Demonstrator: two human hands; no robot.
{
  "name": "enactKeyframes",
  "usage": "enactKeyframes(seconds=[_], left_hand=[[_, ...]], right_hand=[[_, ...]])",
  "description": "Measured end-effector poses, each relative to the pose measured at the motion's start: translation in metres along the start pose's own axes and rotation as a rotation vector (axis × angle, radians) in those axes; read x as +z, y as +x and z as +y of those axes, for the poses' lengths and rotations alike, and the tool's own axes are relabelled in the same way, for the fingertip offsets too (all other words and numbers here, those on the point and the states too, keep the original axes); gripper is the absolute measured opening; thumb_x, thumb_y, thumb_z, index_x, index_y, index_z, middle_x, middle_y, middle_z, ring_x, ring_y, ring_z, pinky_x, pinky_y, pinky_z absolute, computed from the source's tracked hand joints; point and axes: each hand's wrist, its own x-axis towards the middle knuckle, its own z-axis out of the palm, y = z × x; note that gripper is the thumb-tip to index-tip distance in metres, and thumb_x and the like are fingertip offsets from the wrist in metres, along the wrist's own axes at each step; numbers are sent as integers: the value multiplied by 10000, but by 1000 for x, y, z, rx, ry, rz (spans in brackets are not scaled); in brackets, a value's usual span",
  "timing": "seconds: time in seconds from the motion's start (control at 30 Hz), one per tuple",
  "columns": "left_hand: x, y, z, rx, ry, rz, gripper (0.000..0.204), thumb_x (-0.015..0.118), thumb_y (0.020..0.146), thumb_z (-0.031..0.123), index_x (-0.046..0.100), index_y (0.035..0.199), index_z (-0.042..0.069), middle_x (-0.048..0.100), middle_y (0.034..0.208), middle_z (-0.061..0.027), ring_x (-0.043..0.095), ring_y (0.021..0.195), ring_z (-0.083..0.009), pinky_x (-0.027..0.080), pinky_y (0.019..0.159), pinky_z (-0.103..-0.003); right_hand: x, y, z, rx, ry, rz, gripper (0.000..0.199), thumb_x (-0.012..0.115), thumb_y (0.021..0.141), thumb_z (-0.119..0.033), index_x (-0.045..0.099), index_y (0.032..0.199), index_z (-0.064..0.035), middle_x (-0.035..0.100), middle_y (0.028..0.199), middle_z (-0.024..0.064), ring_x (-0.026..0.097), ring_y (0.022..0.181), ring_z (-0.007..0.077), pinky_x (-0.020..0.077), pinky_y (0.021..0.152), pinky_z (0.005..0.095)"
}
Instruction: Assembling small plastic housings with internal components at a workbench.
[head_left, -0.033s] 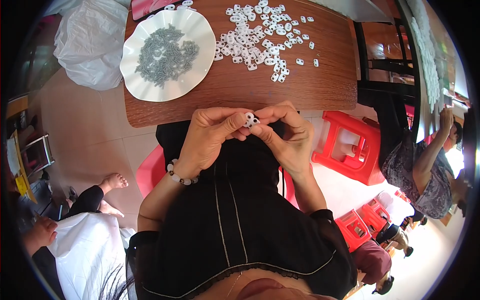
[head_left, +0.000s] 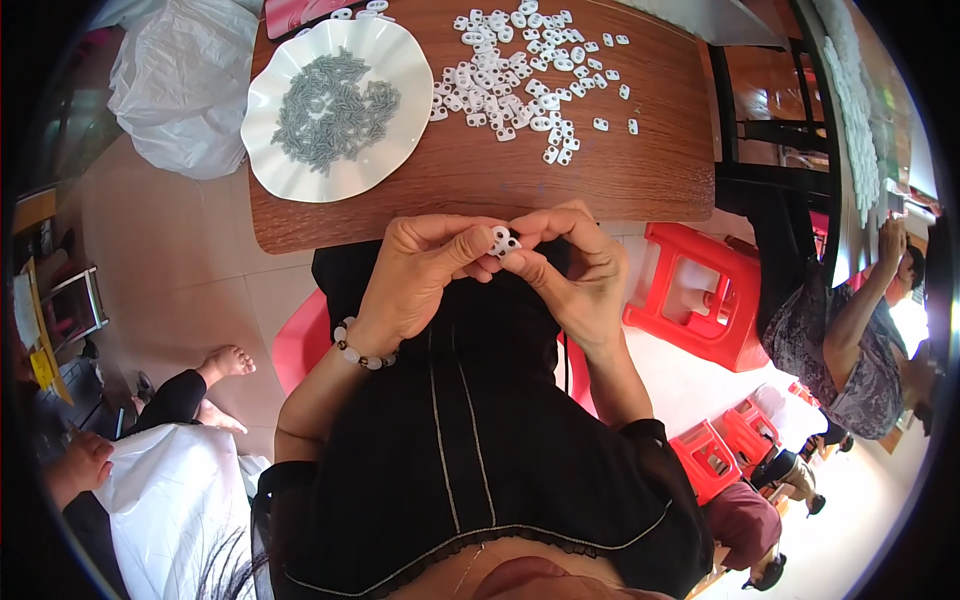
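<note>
Small white plastic pieces with dark round holes are pinched between both my hands, just in front of the table's near edge. My left hand grips them between thumb and fingers; my right hand pinches them from the other side. At least two pieces seem to be pressed together, though fingertips hide part of them. On the table beyond lies a loose spread of similar white two-hole pieces. To its left, a white wavy-rimmed plate bears a heap of small grey translucent rods.
The brown wooden table ends just beyond my hands. A white plastic bag sits left of it. Red stools stand on the right, with other people seated there. Another person's hand shows at lower left.
</note>
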Motion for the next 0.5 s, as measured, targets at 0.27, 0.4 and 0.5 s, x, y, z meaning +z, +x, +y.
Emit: enactKeyframes(seconds=[0.27, 0.4, 0.5], left_hand=[[0, -1, 10, -11, 63, -65, 214, 676, 884, 184, 710, 982, -3, 691, 847, -72, 617, 702, -100, 521, 641, -232], [0, -2, 13, -34, 48, -66, 224, 691, 873, 204, 711, 950, -6, 685, 824, -68, 613, 681, -96, 517, 631, -227], [-1, -2, 13, -38, 44, -85, 237, 696, 869, 218, 711, 936, -9, 680, 809, -67, 609, 671, -94, 510, 622, -224]], right_hand=[[-5, 13, 0, -122, -22, -192, 433, 748, 780, -175, 643, 1179, -43, 656, 1093, 77, 531, 992, 185, 416, 894, 306], [-4, 13, 4, -175, 32, -266, 412, 715, 804, -186, 644, 1187, -52, 661, 1147, 76, 546, 991, 220, 426, 902, 332], [-2, 12, 4, -192, 37, -254, 384, 712, 806, -179, 657, 1163, -47, 677, 1108, 70, 556, 960, 216, 432, 889, 330]])
